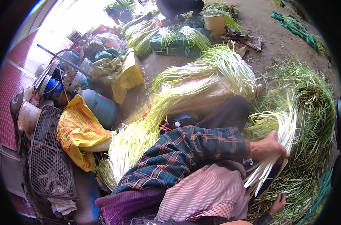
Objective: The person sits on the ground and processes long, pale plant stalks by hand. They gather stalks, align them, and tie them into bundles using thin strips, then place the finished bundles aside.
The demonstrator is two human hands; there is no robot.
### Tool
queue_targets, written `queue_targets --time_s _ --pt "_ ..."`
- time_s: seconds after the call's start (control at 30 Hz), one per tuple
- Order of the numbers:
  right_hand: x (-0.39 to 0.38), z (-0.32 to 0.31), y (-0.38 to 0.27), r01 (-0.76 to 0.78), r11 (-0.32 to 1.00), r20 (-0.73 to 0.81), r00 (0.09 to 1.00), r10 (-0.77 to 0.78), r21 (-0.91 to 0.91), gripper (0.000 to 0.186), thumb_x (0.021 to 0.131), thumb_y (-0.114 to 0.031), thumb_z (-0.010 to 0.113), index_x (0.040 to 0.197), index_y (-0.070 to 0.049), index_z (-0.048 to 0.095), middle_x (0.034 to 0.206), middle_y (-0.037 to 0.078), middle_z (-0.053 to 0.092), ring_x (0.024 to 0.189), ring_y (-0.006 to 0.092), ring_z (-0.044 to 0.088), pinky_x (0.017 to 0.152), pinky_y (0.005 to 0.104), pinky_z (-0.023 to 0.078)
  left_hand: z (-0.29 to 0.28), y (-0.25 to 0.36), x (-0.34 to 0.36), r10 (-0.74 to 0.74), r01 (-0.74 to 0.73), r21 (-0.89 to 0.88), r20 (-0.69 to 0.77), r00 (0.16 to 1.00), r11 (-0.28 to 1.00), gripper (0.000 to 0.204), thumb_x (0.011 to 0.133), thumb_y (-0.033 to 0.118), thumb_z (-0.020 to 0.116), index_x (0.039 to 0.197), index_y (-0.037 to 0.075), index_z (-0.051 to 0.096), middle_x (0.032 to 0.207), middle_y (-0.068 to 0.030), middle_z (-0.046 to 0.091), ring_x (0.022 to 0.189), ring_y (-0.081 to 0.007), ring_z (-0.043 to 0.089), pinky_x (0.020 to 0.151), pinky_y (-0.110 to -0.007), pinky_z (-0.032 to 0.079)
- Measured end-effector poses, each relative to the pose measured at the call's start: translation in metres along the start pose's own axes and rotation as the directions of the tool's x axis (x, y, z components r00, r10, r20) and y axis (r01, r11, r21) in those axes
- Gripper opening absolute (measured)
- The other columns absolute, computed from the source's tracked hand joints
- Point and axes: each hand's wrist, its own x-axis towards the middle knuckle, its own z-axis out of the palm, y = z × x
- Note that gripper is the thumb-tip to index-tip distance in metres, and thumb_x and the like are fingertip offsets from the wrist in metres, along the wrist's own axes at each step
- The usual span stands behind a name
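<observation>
My left arm, in a plaid sleeve, reaches across to the right. The left hand [268, 147] is closed around a bunch of chives [286, 129]; its white stems point down toward me and paler green leaves trail away beyond the hand. Lower down at the right, my right hand [277, 205] is over a heap of green leaf scraps [309, 123]. Its fingers look slightly apart, with nothing visible in them. A long pile of chives [134, 142] lies left of my knee, and more chives [230, 67] are draped over a pale sack [200, 95] ahead.
On the left stand a black mesh fan grille [52, 157], a yellow sack [80, 131], a blue-grey round container [99, 107] and several buckets. A yellow box [131, 75] is beyond them. Farther off, a person in dark clothing [178, 7] is beside more chives and a tan bucket [215, 24].
</observation>
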Motion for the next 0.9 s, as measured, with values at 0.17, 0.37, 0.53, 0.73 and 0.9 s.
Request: queue_targets --time_s 0.17,0.37,0.53,0.73,0.9 --pt "-0.001 0.012 -0.150 0.385 0.723 -0.032 0.892 -0.450 0.574 0.050 0.088 -0.031 0.055 0.121 0.005 0.047 0.111 0.011 0.057 0.096 0.0170 0.054 0.087 0.0306 0.041 0.012 0.003 -0.014 0.034 -0.038 0.041 0.086 0.996 0.998 0.055 0.059 0.007 0.079 0.099 -0.006 0.043 0.086 -0.0125 0.054 0.074 -0.0181 0.057 0.061 -0.032 0.050" --pt "-0.022 0.004 -0.191 0.231 0.665 0.314 0.742 -0.593 0.710 0.049 0.084 -0.035 0.058 0.111 0.005 0.055 0.085 0.002 0.057 0.073 0.0097 0.049 0.064 0.0235 0.039 0.002 0.010 -0.021 0.059 -0.066 0.157 0.050 0.997 0.985 0.066 0.060 0.011 0.079 0.107 -0.008 0.038 0.090 -0.0128 0.051 0.083 -0.0198 0.055 0.071 -0.033 0.049" --pt "-0.025 0.001 -0.089 0.256 0.769 0.189 0.879 -0.437 0.586 0.037 0.087 -0.031 0.059 0.096 0.005 0.062 0.074 0.002 0.059 0.066 0.0086 0.051 0.057 0.0214 0.039 0.004 0.024 -0.020 0.080 -0.085 -0.109 -0.056 0.995 0.990 0.050 0.067 -0.010 0.067 0.105 -0.002 0.036 0.085 -0.0174 0.054 0.060 -0.0278 0.063 0.045 -0.039 0.057" --pt "-0.062 0.014 0.138 -0.131 0.989 0.033 0.991 0.128 0.073 0.024 0.085 -0.017 0.061 0.097 0.003 0.064 0.081 0.005 0.065 0.071 0.0125 0.056 0.063 0.0274 0.045 -0.044 0.067 -0.016 0.436 -0.445 0.021 0.164 0.885 0.895 0.015 0.079 0.010 0.063 0.090 0.000 0.061 0.086 -0.0122 0.064 0.073 -0.0207 0.065 0.063 -0.033 0.054" --pt "-0.161 -0.007 0.219 -0.275 0.890 0.015 0.954 0.301 -0.364 0.026 0.074 -0.022 0.062 0.075 0.004 0.057 0.065 0.021 0.055 0.065 0.0310 0.057 0.062 0.0427 0.043 -0.063 0.068 -0.009 0.415 -0.415 -0.020 0.059 0.908 0.910 0.030 0.083 0.022 0.061 0.101 -0.002 0.061 0.086 -0.0114 0.064 0.078 -0.0205 0.064 0.074 -0.033 0.052"
